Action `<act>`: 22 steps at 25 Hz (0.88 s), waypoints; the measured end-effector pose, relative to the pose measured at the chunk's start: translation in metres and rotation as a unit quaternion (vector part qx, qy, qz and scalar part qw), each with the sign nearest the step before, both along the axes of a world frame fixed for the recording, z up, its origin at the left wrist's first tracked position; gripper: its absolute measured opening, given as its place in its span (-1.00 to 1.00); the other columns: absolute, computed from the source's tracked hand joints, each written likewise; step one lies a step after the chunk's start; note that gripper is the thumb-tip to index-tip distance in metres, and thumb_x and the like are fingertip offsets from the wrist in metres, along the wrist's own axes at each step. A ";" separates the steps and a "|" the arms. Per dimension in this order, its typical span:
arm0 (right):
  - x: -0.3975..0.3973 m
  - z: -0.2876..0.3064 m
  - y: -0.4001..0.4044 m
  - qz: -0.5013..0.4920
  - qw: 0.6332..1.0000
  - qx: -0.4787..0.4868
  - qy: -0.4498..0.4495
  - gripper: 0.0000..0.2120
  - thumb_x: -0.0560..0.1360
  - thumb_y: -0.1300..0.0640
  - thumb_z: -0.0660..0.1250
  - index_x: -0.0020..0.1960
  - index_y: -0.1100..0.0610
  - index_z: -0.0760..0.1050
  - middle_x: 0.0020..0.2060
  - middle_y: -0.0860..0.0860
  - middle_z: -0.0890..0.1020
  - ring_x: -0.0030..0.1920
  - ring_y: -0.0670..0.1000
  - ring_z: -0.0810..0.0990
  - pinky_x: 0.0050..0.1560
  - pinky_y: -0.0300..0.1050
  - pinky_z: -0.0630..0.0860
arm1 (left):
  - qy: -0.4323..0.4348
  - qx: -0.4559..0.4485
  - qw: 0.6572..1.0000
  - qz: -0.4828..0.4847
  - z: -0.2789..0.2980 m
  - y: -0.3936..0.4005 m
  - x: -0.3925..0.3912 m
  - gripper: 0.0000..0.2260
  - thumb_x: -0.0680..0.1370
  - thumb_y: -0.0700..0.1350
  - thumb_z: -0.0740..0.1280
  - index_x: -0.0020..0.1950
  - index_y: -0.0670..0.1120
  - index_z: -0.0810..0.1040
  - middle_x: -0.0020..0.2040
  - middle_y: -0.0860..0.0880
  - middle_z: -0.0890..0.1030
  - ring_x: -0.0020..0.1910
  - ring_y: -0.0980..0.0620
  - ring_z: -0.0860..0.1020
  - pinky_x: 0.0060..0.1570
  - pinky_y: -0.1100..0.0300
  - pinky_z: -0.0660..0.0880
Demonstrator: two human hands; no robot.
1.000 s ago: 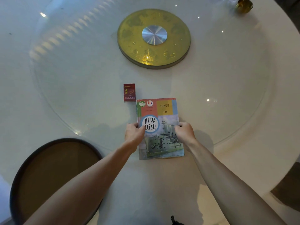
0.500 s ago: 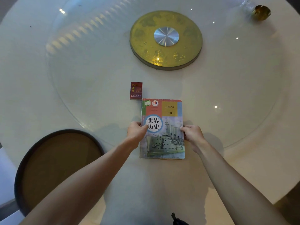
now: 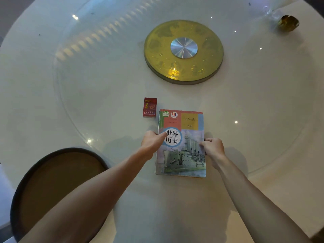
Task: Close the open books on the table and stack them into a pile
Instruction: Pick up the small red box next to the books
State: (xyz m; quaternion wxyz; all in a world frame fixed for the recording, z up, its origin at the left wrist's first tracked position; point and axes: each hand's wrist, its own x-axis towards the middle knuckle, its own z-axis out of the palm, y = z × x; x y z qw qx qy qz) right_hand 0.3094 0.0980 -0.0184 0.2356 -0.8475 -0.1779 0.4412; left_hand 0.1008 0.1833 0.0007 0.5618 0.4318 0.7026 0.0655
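A closed textbook (image 3: 182, 155) with a grey warship on its cover lies flat on the white round table (image 3: 263, 120), on top of at least one more book whose edges show beneath it. My left hand (image 3: 151, 142) grips the pile's left edge, thumb on the cover. My right hand (image 3: 213, 148) holds the right edge, fingers curled around it. No open book is in sight.
A small red box (image 3: 149, 107) lies just beyond the pile's far left corner. A gold turntable hub (image 3: 183, 50) sits at the table's centre under the glass disc. A gold object (image 3: 288, 22) is far right. A dark round stool (image 3: 57, 188) stands at near left.
The hands keep their hold on the pile's two sides. The view has shifted, so the books and box appear further right; the pile itself looks unmoved.
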 end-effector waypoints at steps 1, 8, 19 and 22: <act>0.000 0.008 0.006 -0.003 1.000 -0.006 -0.012 -0.77 0.35 0.22 0.31 -0.41 0.06 0.32 -0.42 0.06 0.35 -0.33 0.05 0.32 -0.25 0.00 0.25 | 0.015 0.009 1.000 -0.001 -0.001 0.009 -0.002 -0.72 0.54 0.01 0.36 -0.33 -0.09 0.46 -0.40 -0.02 0.51 -0.44 0.06 0.40 -0.41 0.18 0.29; -0.049 0.044 0.121 0.121 0.975 0.173 -0.068 -0.70 0.62 0.19 0.27 0.31 0.23 0.58 0.13 0.07 0.67 0.10 0.03 0.63 0.14 -0.11 0.55 | 0.064 0.117 0.988 0.073 0.004 0.104 -0.015 -0.66 0.58 -0.08 0.34 0.31 -0.20 0.53 0.16 -0.11 0.60 0.09 -0.10 0.58 -0.04 0.15 0.45; -0.131 0.015 0.206 0.172 0.984 0.053 -0.016 -0.85 0.48 0.27 0.21 -0.11 0.24 0.56 -0.17 0.15 0.63 -0.05 0.19 0.66 -0.01 0.11 0.65 | -0.034 0.060 0.997 0.019 -0.018 0.127 -0.049 -0.74 0.57 -0.13 0.40 0.24 -0.17 0.64 -0.02 -0.11 0.69 -0.33 0.14 0.52 -0.43 0.33 0.39; -0.145 0.015 0.200 0.192 0.980 0.056 -0.020 -0.81 0.48 0.26 0.28 0.00 0.27 0.65 -0.06 0.18 0.71 0.02 0.19 0.70 0.07 0.15 0.66 | -0.049 0.076 0.994 0.061 -0.018 0.114 -0.067 -0.88 0.53 -0.11 0.43 0.04 -0.09 0.65 -0.13 -0.04 0.67 -0.27 0.07 0.61 -0.32 0.25 0.51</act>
